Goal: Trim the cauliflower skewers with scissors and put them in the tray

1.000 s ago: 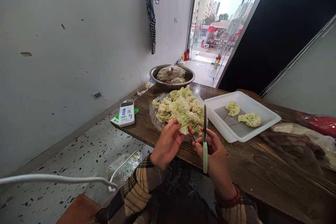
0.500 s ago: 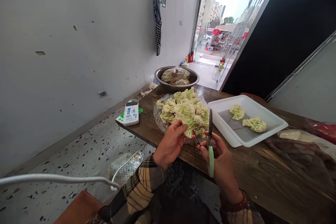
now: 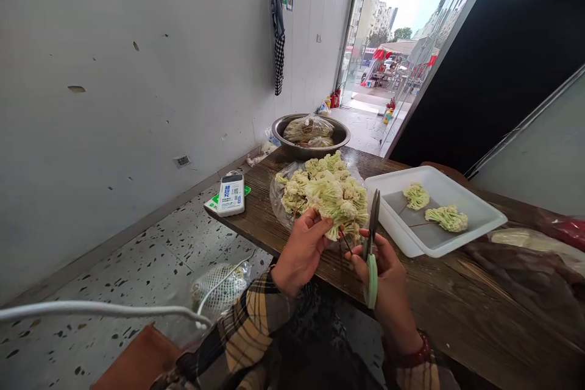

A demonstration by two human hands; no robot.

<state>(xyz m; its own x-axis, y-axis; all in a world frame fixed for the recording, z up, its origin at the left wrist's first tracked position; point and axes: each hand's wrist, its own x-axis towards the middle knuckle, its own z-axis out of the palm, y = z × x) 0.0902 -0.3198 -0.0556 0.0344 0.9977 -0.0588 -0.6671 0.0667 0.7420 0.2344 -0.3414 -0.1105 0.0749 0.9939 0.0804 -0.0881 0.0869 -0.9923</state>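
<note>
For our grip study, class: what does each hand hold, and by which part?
Left hand grips a cauliflower floret by its stalk; right hand holds scissors around the green handle, blades up.

Bright daylight from the glass doorway (image 3: 397, 49), soft shadows, edges perhaps warped

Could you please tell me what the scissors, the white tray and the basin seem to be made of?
The scissors: dark metal blades, glossy green handle, likely plastic. The white tray: smooth matte plastic, apparently. The basin: grey reflective metal, probably stainless steel.
</note>
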